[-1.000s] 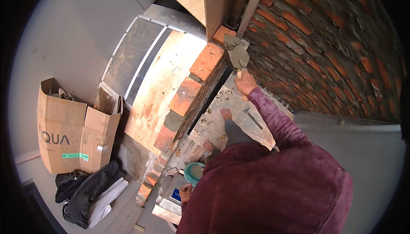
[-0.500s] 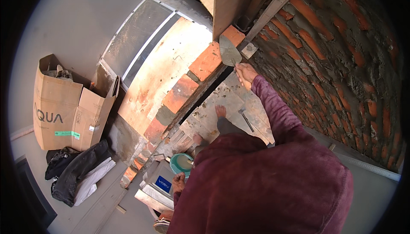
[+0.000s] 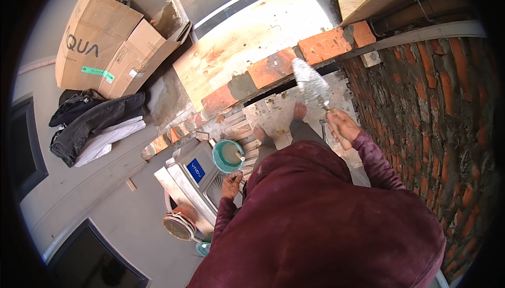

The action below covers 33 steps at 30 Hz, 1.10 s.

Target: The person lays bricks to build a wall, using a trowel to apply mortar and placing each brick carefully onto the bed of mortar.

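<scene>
My right hand [image 3: 343, 129] is closed around the handle of a pointed trowel [image 3: 311, 84]. Its blade is bright with glare and hangs over the near edge of a row of red bricks [image 3: 325, 46]. Grey mortar [image 3: 242, 86] fills a gap between two bricks in that row. Down by my left side, my left hand [image 3: 231, 185] has its fingers curled together; what they hold, if anything, I cannot make out. Just beyond it stands a teal bucket [image 3: 218, 154] with cloudy liquid and a pale object inside.
A plywood board [image 3: 247, 35] lies beyond the bricks. To the right rises a rough brick wall [image 3: 431, 119] smeared with mortar. Left are a cardboard box [image 3: 100, 51] and a heap of clothes [image 3: 100, 125]. A pale boxy unit [image 3: 184, 167] and a brown bucket [image 3: 181, 222] stand near my left hand.
My right hand has drawn the trowel back from the bricks near the wall corner, toward me. The whole view has turned and shifted. My left hand stays low, fingers curled.
</scene>
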Motion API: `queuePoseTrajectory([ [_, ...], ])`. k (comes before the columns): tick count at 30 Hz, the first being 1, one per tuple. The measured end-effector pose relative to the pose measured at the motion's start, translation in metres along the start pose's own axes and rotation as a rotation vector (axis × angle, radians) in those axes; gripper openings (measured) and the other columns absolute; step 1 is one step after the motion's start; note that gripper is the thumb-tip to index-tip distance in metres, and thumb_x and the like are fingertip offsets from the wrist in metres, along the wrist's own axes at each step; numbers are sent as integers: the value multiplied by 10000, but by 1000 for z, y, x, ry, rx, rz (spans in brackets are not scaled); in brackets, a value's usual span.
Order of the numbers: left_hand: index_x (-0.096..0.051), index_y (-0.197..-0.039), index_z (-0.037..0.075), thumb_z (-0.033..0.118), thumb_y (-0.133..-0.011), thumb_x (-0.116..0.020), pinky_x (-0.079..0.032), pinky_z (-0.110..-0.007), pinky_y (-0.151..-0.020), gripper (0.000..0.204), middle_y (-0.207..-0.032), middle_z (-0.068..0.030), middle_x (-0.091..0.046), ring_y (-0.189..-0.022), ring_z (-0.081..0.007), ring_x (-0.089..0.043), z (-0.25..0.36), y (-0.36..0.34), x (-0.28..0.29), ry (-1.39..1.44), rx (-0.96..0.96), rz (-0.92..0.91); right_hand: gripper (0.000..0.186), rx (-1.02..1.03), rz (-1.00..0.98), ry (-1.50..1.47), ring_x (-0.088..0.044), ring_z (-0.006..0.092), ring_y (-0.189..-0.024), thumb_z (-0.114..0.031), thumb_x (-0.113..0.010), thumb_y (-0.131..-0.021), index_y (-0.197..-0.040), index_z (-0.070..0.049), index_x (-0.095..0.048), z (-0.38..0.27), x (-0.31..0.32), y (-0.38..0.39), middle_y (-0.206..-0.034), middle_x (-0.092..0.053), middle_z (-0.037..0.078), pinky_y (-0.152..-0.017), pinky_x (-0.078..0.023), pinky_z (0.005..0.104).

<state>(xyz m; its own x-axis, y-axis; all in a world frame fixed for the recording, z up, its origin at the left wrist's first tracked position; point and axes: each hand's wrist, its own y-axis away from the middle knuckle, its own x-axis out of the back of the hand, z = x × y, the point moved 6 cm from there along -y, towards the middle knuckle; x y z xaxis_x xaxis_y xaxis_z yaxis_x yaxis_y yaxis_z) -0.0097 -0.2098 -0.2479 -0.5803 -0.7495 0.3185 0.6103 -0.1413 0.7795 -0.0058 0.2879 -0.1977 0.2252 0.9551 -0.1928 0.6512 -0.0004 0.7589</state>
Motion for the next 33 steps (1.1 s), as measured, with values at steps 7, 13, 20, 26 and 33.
queuePoseTrajectory([
  [7, -660, -1076, -10, 277, -897, -667, -470, -258, -776, 338, -911, -28, -672, -821, -112, -593, -69, 18, 45, 111, 18, -7, 263, 35, -259, 23, -450, 127, -431, -334, -509, -975, -932, -83, -441, 40, -202, -84, -612, -456, 13, -369, -382, 288],
  [13, -671, -1056, -8, 236, -904, -661, -479, -264, -785, 287, -916, -41, -676, -831, -111, -594, -166, 33, 122, 136, 18, 71, 338, -31, -17, -85, -474, 133, -414, -392, -562, -931, -932, -73, -451, 72, -273, -156, -602, -482, 17, -355, -411, 306],
  [20, -666, -1051, -14, 250, -890, -692, -477, -260, -781, 310, -881, -18, -671, -824, -100, -582, -255, 60, 195, 186, 138, 36, 270, 13, 104, -272, -477, 156, -414, -366, -542, -938, -966, -111, -457, 89, -284, -188, -612, -479, 30, -341, -409, 324],
  [26, -665, -1068, -9, 272, -883, -701, -473, -261, -810, 339, -912, -24, -671, -841, -110, -584, -267, 48, 204, 151, 28, 116, 263, -10, 179, -371, -465, 155, -389, -357, -553, -930, -911, -111, -460, 102, -278, -180, -576, -469, 26, -330, -395, 330],
  [33, -658, -1099, 2, 261, -891, -692, -472, -262, -823, 334, -936, -25, -673, -864, -115, -588, -247, 32, 206, 229, 35, 48, 380, 92, 452, -29, -632, 293, -567, -380, -552, -923, -960, -2, -543, 128, -273, -210, -741, -620, 178, -519, -506, 427],
])
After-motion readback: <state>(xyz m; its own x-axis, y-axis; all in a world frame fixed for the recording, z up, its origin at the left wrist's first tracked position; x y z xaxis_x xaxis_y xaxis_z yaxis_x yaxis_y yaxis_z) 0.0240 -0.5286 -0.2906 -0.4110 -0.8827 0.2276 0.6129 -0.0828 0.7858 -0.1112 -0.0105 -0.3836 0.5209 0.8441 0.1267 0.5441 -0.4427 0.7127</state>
